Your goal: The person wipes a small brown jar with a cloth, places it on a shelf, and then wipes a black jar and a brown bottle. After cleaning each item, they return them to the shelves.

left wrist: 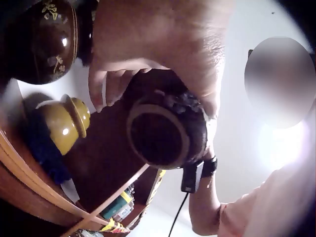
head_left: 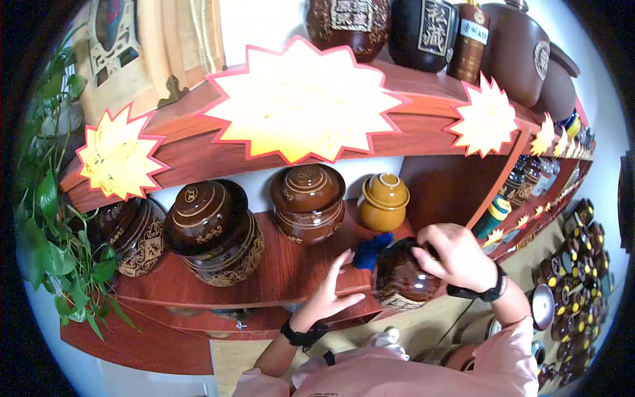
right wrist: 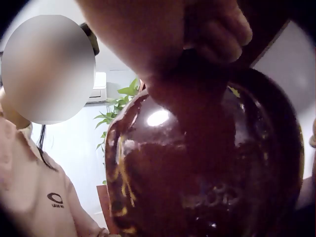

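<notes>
My right hand (head_left: 458,257) grips the top of a dark brown glazed jar (head_left: 405,281) and holds it up in front of the shelf edge. In the left wrist view the jar's round base ring (left wrist: 160,136) faces the camera. The right wrist view shows its glossy side (right wrist: 197,168) filling the lower middle, fingers curled at the top. My left hand (head_left: 331,294) is just left of the jar, thumb and fingers spread with nothing between them. A blue cloth (head_left: 372,251) lies on the shelf behind the jar, near the left fingertips.
On the red-brown shelf (head_left: 284,264) stand several lidded brown jars (head_left: 307,205) and a small mustard-yellow jar (head_left: 383,202). Starburst signs (head_left: 304,99) hang along the upper ledge. A trailing plant (head_left: 59,258) is at left, and many jars (head_left: 569,291) stand on the floor at right.
</notes>
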Motion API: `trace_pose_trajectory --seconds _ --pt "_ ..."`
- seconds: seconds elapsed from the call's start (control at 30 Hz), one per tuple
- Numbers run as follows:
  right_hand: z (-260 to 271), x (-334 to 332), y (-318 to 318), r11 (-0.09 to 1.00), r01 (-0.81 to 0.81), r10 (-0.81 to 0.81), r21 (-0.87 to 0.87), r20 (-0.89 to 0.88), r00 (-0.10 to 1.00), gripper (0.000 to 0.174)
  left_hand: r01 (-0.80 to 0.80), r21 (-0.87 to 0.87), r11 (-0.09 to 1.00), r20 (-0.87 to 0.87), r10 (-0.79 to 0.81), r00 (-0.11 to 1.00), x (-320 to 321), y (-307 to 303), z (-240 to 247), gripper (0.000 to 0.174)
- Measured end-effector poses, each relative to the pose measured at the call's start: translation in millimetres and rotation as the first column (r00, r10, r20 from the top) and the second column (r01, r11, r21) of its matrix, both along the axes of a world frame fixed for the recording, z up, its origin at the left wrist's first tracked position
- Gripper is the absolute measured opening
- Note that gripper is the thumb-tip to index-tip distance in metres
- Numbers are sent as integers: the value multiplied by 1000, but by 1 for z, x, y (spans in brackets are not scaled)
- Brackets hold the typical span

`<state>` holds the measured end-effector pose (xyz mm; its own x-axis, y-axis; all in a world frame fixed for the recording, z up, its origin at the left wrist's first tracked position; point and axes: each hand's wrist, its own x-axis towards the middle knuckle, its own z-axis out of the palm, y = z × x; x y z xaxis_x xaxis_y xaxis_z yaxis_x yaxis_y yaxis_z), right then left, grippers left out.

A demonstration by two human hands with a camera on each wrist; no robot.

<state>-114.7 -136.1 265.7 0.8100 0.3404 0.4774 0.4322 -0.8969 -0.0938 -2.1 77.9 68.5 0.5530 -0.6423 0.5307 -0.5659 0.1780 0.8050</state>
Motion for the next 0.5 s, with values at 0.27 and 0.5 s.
trace_pose_trajectory --seconds 0.27,0.5 --pt "103 -39 -1 969 232 -235 81 32 971 19 -134 147 980 -77 146 986 37 27 -32 37" --pt "189 -45 -17 888 342 -409 307 190 893 29 -67 55 996 -223 78 972 49 24 -71 22"
